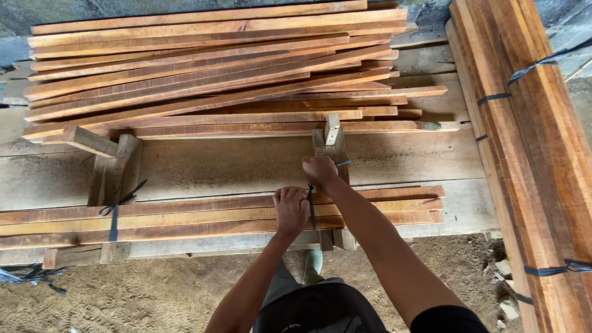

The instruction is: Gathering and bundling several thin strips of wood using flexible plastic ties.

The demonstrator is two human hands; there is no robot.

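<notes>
Hands tying a plank bundle, lower centre of frame.
Left hand [290, 208] is pressing clenched on the planks [185, 216] running left-right; right hand [319, 170] is gripping the black strap [311, 206] crossing them.

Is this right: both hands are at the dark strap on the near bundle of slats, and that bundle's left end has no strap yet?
Not quite. The head view shows both the left hand and the right hand at the dark strap on the near bundle, but the bundle's left end already carries a tied strap.
</notes>
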